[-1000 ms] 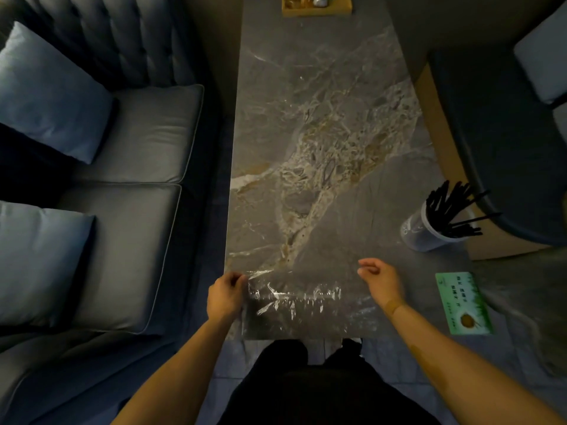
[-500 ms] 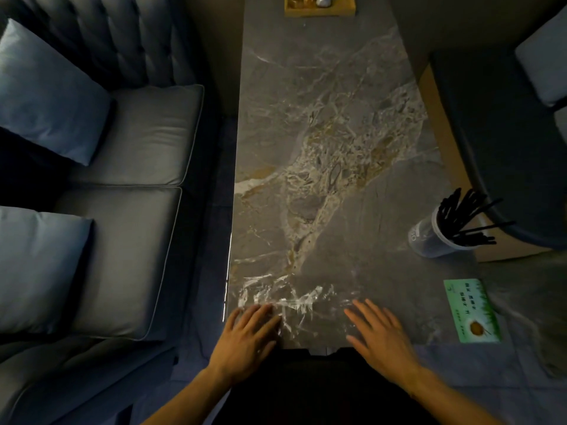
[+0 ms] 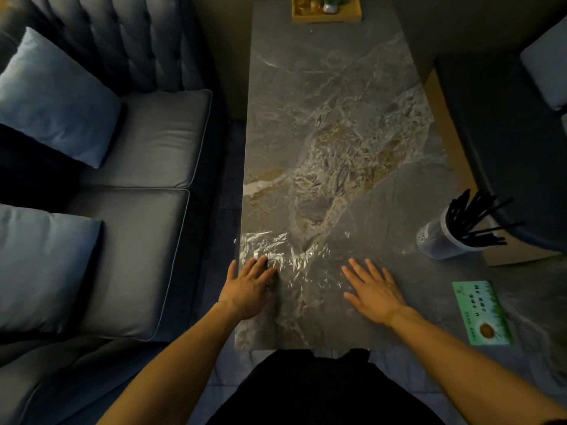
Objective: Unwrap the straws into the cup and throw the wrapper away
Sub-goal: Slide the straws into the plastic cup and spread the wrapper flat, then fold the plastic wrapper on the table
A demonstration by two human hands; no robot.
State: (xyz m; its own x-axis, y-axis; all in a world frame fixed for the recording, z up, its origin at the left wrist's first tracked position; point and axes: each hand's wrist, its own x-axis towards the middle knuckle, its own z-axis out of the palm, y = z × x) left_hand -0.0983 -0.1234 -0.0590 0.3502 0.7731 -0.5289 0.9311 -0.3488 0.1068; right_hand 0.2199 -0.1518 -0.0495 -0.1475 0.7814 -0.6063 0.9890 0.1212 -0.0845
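A clear crinkled plastic wrapper (image 3: 294, 259) lies flat on the near left part of the marble table (image 3: 337, 118). My left hand (image 3: 250, 286) rests palm down on the wrapper's near left part, fingers spread. To the right, my right hand (image 3: 372, 289) also lies flat with fingers apart, on or at the wrapper's right end; the film's edge there is hard to make out. A clear plastic cup (image 3: 441, 240) stands at the table's right edge, holding several black straws (image 3: 472, 219) that fan out to the right.
A green printed card (image 3: 481, 314) lies at the near right corner. A wooden tray (image 3: 326, 9) with small items sits at the far end. A grey sofa (image 3: 138, 179) with blue cushions runs along the left; a dark seat (image 3: 506, 148) lies to the right.
A second ago my left hand pinched the wrapper's left end and the right hand hovered half curled. Both hands have since flattened onto the wrapper and slid farther onto the table.
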